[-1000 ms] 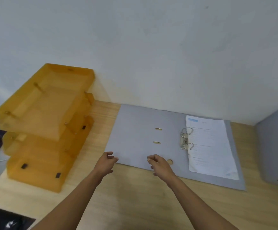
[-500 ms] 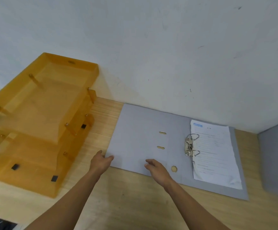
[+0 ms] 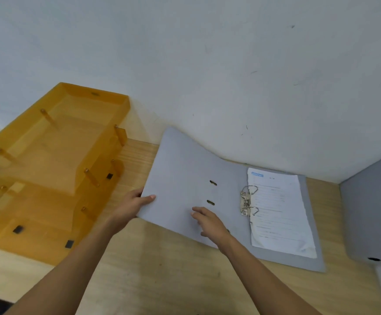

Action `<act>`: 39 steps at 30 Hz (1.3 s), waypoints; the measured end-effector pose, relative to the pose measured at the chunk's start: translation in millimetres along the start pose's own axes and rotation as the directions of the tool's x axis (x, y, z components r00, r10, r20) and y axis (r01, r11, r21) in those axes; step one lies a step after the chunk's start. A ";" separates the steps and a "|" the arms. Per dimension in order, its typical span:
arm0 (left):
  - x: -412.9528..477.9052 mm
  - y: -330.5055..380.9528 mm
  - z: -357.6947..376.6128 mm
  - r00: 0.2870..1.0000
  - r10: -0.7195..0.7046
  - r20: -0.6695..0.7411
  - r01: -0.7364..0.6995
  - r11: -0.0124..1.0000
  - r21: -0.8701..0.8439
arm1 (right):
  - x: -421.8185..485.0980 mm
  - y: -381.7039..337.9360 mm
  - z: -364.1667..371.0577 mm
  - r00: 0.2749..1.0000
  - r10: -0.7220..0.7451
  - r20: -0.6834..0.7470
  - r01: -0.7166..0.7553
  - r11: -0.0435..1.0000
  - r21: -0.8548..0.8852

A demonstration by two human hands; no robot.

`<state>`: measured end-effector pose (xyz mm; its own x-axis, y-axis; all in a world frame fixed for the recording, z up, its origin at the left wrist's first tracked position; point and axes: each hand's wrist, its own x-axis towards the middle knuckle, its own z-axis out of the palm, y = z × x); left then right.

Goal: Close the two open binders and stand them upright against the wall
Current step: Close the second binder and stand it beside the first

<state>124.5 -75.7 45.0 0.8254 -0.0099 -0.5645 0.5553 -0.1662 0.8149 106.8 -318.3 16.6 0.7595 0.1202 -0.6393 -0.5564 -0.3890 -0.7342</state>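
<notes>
left hand pinches the open binder cover's raised edge; right hand rests spread on it.

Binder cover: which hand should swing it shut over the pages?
Left. The left hand already grips the cover's free edge, lifted off the desk. The right hand lies flat on the cover near the spine, better for steadying.

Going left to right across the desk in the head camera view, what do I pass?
Orange stacked trays → left hand gripping the raised grey binder cover → right hand on the cover → metal ring mechanism → paper sheets → second grey binder at the far right.
</notes>
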 end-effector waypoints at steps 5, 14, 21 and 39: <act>-21.1 37.6 5.1 0.996 0.083 -0.021 -0.083 0.996 -0.040 | -22.2 -27.4 0.1 0.990 -0.073 0.118 0.057 0.989 0.134; -42.6 74.4 108.3 0.940 0.204 0.272 -0.168 0.974 -0.150 | -64.2 -62.8 -53.5 0.951 -0.310 0.005 0.299 0.922 0.246; -36.4 75.0 192.7 0.904 0.256 0.343 -0.247 0.966 -0.070 | -90.9 -47.0 -113.7 0.945 -0.306 -0.114 0.325 0.863 0.387; 28.2 -22.1 269.7 0.988 0.153 0.033 -0.154 0.906 0.393 | -96.4 114.3 -235.6 0.917 -0.039 -0.396 0.115 0.979 0.168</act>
<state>108.1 -338.2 -24.4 0.8969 -0.0674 -0.4370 0.3365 -0.5369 0.7736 49.4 -589.5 48.2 0.8521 -0.2359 -0.4672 -0.5145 -0.2132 -0.8306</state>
